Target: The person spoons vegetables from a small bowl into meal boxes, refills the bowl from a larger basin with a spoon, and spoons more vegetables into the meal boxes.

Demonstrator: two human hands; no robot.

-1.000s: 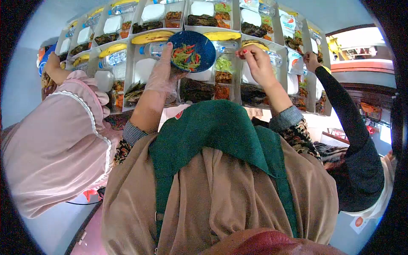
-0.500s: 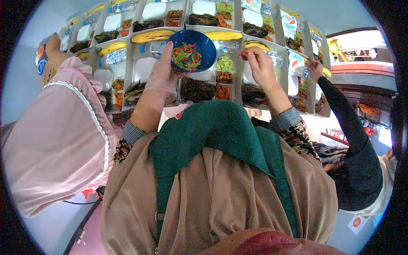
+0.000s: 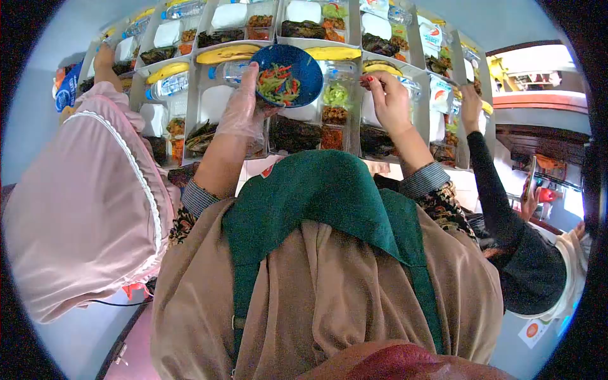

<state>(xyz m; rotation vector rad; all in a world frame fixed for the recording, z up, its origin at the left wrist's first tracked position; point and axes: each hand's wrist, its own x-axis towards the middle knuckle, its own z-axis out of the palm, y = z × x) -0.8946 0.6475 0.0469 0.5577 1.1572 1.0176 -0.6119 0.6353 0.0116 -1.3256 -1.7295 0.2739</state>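
In a clear plastic glove, my left hand [image 3: 244,104] grips a dark blue bowl [image 3: 304,73] by its left rim. Sliced green and red vegetables [image 3: 278,84] lie in the bowl, which is tilted toward me. My bare right hand [image 3: 387,98] is over a box to the right of the bowl, its fingers pinched together near a banana [image 3: 382,67]; what they hold, if anything, is too small to tell. Between the hands is a box with green lettuce [image 3: 335,95], a brown dish [image 3: 334,114], red sauce [image 3: 332,138] and a dark leaf-wrapped item [image 3: 294,133].
Rows of white meal boxes hold bananas, water bottles [image 3: 170,85] and white containers [image 3: 215,103]. At the left a person in pink [image 3: 95,190] reaches over the boxes. A dark-sleeved arm [image 3: 491,177] of another person reaches in from the right.
The left person's hand has moved over the far-left boxes. The right person's arm has shifted, and a hand with a flat object now shows behind it. My hands have barely moved.
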